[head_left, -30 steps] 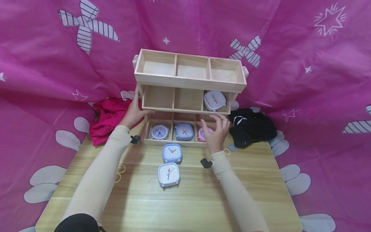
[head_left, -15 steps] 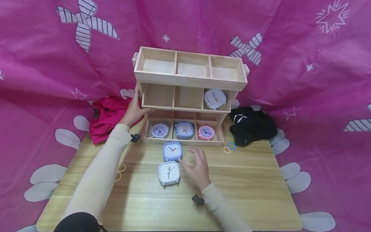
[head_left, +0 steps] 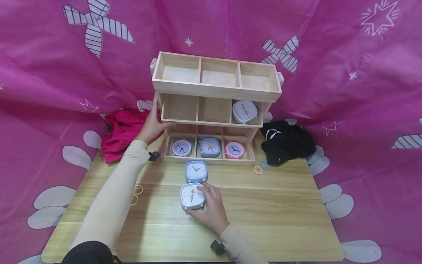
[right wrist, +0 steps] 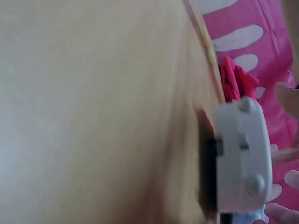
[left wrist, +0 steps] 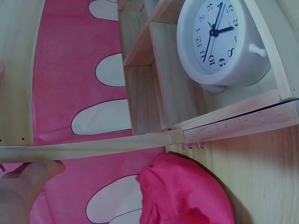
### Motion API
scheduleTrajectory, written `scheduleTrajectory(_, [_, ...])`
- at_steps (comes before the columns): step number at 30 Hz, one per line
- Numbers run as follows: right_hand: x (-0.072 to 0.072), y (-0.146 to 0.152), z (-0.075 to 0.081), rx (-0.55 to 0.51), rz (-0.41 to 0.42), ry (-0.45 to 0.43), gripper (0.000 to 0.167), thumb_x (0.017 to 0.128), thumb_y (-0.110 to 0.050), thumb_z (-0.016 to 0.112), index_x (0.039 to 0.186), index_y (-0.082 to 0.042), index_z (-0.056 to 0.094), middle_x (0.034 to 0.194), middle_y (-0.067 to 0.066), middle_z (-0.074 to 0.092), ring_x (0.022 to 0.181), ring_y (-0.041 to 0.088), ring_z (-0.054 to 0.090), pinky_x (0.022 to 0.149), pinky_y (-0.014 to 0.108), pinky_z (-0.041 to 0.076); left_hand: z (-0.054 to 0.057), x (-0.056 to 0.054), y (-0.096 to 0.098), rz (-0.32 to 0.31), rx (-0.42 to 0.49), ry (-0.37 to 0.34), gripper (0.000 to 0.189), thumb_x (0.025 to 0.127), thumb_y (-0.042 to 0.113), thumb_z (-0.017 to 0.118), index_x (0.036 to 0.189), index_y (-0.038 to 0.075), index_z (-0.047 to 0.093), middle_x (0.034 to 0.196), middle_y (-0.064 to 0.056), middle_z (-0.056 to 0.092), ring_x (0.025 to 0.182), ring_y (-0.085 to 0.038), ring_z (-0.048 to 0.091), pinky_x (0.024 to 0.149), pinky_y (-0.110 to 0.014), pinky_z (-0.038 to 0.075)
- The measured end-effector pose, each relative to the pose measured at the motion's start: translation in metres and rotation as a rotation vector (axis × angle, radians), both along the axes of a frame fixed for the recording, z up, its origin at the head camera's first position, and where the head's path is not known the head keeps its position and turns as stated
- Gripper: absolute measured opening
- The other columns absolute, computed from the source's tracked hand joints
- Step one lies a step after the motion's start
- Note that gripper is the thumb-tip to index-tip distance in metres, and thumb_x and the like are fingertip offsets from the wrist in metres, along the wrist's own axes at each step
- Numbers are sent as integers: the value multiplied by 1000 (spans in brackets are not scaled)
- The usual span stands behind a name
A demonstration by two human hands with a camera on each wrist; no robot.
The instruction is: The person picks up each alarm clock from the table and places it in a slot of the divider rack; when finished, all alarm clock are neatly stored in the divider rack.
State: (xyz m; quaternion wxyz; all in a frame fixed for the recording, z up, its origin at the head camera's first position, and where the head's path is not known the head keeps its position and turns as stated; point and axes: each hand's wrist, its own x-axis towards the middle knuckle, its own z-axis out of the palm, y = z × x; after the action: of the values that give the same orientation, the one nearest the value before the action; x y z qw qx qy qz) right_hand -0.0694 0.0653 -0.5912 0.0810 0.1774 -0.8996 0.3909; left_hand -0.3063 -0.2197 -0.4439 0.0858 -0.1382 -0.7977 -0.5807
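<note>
At the left side of a tiered wooden box [head_left: 215, 90], my left hand [head_left: 151, 129] holds its upright, thumb in front. The thumb shows against the wood [left wrist: 84, 148] in the left wrist view; the other fingers are partly hidden. My right hand [head_left: 212, 209] is spread around the right side of a white alarm clock [head_left: 188, 196] lying face up on the table. In the right wrist view, its fingertips [right wrist: 282, 214] and thumb stand beside the clock [right wrist: 243, 158], with a gap visible. A blue alarm clock [head_left: 195, 171] lies just behind the white one.
The box's bottom tier holds a round lavender clock [head_left: 181, 148], a blue clock [head_left: 210, 147] and a pink clock [head_left: 234, 150]. A white clock [head_left: 245, 111] sits in the middle tier. Red cloth [head_left: 122, 134], black cloth [head_left: 287, 143] and rings [head_left: 258, 170] lie on the table.
My right hand has moved from the pink clock in the bottom tier toward me and left, down to the white alarm clock. The left hand stays at the box's side.
</note>
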Motion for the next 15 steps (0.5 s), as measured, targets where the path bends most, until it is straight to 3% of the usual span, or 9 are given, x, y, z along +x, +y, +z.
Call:
scheduleTrajectory(6, [10, -7, -8, 31, 20, 16, 88, 68, -43, 101, 144, -17, 64, 158, 14, 52, 143, 31, 49, 116, 54, 49, -22, -18, -6, 13, 6, 26, 139, 79, -12, 86, 173, 31, -7, 180, -13, 15, 161, -38, 28, 132, -57, 29])
scheduleTrajectory(15, [8, -13, -17, 59, -30, 40, 84, 68, -38, 101, 141, -18, 65, 154, 15, 50, 141, 31, 50, 114, 53, 52, -25, -19, -9, 20, -19, 48, 140, 79, -9, 88, 172, 38, -5, 179, -8, 17, 162, -37, 29, 131, -58, 31])
